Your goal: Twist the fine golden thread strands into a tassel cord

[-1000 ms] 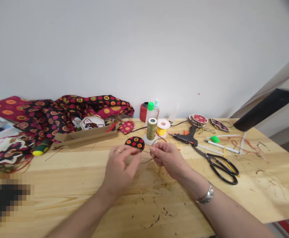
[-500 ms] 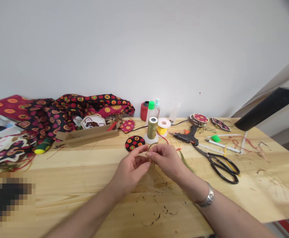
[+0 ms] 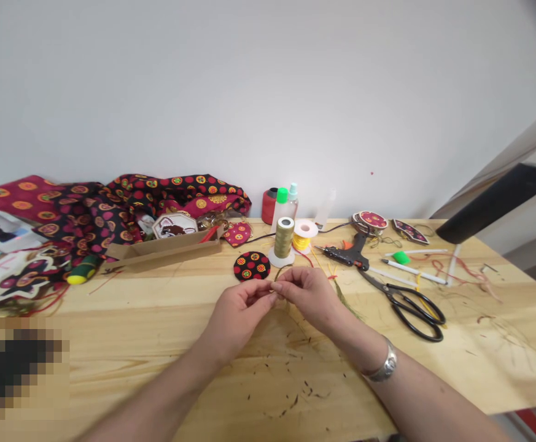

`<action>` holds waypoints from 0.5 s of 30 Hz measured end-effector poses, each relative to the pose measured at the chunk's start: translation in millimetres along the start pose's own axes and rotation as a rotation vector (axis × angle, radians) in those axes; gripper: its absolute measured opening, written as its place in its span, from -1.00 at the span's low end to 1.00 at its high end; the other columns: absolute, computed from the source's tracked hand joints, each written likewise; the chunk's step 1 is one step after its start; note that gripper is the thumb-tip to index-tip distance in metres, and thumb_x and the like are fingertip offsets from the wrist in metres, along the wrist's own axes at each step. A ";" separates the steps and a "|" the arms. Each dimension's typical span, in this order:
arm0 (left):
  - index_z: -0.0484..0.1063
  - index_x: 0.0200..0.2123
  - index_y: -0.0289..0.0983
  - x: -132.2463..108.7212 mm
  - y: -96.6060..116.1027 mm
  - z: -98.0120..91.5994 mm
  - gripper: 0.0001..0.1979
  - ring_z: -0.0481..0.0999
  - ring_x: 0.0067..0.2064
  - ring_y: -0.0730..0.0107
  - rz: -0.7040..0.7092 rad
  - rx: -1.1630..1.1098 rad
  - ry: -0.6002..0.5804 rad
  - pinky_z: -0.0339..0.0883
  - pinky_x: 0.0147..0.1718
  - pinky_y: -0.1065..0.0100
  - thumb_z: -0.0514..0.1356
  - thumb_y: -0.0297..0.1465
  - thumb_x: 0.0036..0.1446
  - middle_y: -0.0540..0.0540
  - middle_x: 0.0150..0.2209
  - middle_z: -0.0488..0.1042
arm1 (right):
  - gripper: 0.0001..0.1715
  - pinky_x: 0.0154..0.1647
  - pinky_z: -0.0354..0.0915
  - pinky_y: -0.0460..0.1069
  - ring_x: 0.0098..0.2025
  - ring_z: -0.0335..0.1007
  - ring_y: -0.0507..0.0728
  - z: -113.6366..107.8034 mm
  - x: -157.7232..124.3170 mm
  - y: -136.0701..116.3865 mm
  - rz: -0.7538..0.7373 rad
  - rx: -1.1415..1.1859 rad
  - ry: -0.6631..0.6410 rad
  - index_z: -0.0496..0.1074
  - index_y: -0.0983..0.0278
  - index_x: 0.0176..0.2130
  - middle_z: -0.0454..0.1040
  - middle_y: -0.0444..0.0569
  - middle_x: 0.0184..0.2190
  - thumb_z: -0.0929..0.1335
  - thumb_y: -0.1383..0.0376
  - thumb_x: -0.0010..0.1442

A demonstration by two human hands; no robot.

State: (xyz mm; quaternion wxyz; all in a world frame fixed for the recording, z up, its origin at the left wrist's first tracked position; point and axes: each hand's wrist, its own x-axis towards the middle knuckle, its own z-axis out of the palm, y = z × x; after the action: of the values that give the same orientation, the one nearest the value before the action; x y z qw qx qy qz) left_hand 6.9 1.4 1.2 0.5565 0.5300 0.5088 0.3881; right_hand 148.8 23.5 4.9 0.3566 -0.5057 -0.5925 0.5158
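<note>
one left hand (image 3: 239,310), one right hand (image 3: 308,296): fingertips together, pinching thin cord (image 3: 279,271); olive spool (image 3: 285,239), patterned disc (image 3: 251,266) just beyond.

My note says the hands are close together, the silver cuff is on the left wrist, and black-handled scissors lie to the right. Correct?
Wrong wrist: the head view shows the silver cuff on the wrist of the right hand. The rest stands.

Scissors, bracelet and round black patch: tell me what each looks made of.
Scissors: metal blades, by their grey sheen; black handles, possibly plastic-coated. Bracelet: likely polished, silver-coloured metal, by its bright highlights. Round black patch: apparently matte printed fabric, its pattern resembling the cloth.
</note>
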 end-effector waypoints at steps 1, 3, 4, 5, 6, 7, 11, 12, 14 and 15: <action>0.50 -0.31 -0.26 -0.2 0.9 -0.5 -0.79 0.35 -0.45 0.48 0.015 0.016 0.016 0.21 -0.46 0.48 0.19 -0.35 -0.06 0.03 -0.50 0.45 | -0.81 -0.60 0.03 -0.15 -0.61 0.07 -0.08 -0.4 0.0 0.0 -0.005 -0.015 0.001 0.34 0.34 -0.58 0.27 -0.19 -0.66 0.32 0.28 -0.02; 0.52 -0.36 -0.25 -0.5 2.5 -1.8 -0.82 0.36 -0.42 0.45 0.043 0.054 0.041 0.22 -0.41 0.46 0.19 -0.36 -0.08 0.03 -0.50 0.46 | -0.81 -0.61 0.00 -0.15 -0.61 0.03 -0.08 -1.1 0.1 -0.1 -0.010 -0.032 -0.005 0.34 0.33 -0.58 0.23 -0.20 -0.67 0.32 0.28 -0.02; 0.52 -0.37 -0.25 -0.6 2.9 -2.6 -0.82 0.36 -0.43 0.44 0.046 0.072 0.051 0.22 -0.42 0.46 0.20 -0.36 -0.09 0.02 -0.50 0.46 | -0.81 -0.62 -0.01 -0.15 -0.61 0.02 -0.08 -1.4 0.2 -0.1 -0.011 -0.033 -0.013 0.34 0.33 -0.58 0.22 -0.20 -0.66 0.31 0.28 -0.01; 0.53 -0.39 -0.24 -0.5 3.0 -3.5 -0.84 0.36 -0.43 0.44 0.047 0.081 0.063 0.21 -0.42 0.46 0.20 -0.36 -0.09 0.03 -0.51 0.45 | -0.81 -0.62 -0.02 -0.15 -0.61 0.01 -0.08 -1.6 0.3 0.0 -0.011 -0.033 -0.020 0.34 0.33 -0.58 0.21 -0.20 -0.66 0.31 0.28 -0.01; 0.53 -0.42 -0.24 -0.4 2.6 -4.3 -0.85 0.34 -0.44 0.45 0.048 0.086 0.068 0.20 -0.44 0.46 0.20 -0.36 -0.10 0.03 -0.53 0.44 | -0.81 -0.62 -0.02 -0.15 -0.61 0.01 -0.08 -1.8 0.4 0.2 -0.010 -0.033 -0.024 0.34 0.33 -0.58 0.21 -0.20 -0.66 0.31 0.28 -0.01; 0.53 -0.44 -0.25 -0.1 1.7 -5.2 -0.86 0.32 -0.47 0.46 0.043 0.082 0.071 0.18 -0.47 0.47 0.20 -0.35 -0.10 0.03 -0.54 0.42 | -0.81 -0.62 -0.03 -0.15 -0.61 0.01 -0.08 -1.8 0.5 0.5 -0.008 -0.034 -0.026 0.33 0.33 -0.57 0.20 -0.20 -0.66 0.31 0.27 -0.01; 0.51 -0.49 -0.27 1.4 -4.1 -7.6 -0.84 0.12 -0.61 0.57 -0.055 -0.059 0.031 -0.03 -0.64 0.49 0.20 -0.30 -0.08 0.09 -0.65 0.23 | -0.79 -0.62 -0.03 -0.14 -0.62 0.01 -0.07 -1.5 0.6 2.1 -0.008 -0.039 -0.031 0.32 0.32 -0.57 0.20 -0.20 -0.67 0.32 0.24 -0.02; 0.50 -0.49 -0.28 1.7 -5.2 -7.7 -0.83 0.08 -0.61 0.59 -0.089 -0.111 0.017 -0.07 -0.65 0.50 0.20 -0.30 -0.08 0.10 -0.65 0.19 | -0.79 -0.62 -0.02 -0.14 -0.62 0.01 -0.07 -1.4 0.5 2.2 -0.011 -0.039 -0.034 0.32 0.32 -0.58 0.21 -0.20 -0.67 0.32 0.24 -0.02; 0.49 -0.50 -0.31 2.1 -5.8 -7.7 -0.84 0.06 -0.61 0.62 -0.139 -0.203 -0.009 -0.09 -0.66 0.51 0.22 -0.31 -0.10 0.10 -0.64 0.16 | -0.80 -0.60 -0.01 -0.14 -0.61 0.03 -0.07 -1.3 0.2 1.6 -0.021 -0.040 -0.038 0.33 0.32 -0.57 0.22 -0.20 -0.66 0.32 0.25 -0.02; 0.49 -0.50 -0.32 2.3 -5.5 -7.7 -0.84 0.05 -0.61 0.63 -0.160 -0.241 -0.017 -0.10 -0.66 0.52 0.24 -0.32 -0.12 0.09 -0.63 0.16 | -0.81 -0.60 0.00 -0.14 -0.61 0.03 -0.07 -1.4 0.0 1.0 -0.023 -0.040 -0.038 0.34 0.32 -0.57 0.22 -0.21 -0.66 0.32 0.26 -0.02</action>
State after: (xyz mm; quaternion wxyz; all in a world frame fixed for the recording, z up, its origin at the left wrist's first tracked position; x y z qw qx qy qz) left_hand -0.8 4.3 -4.0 0.6497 0.4201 0.4944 0.3962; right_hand 150.4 23.7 4.2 0.3409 -0.4959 -0.6153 0.5092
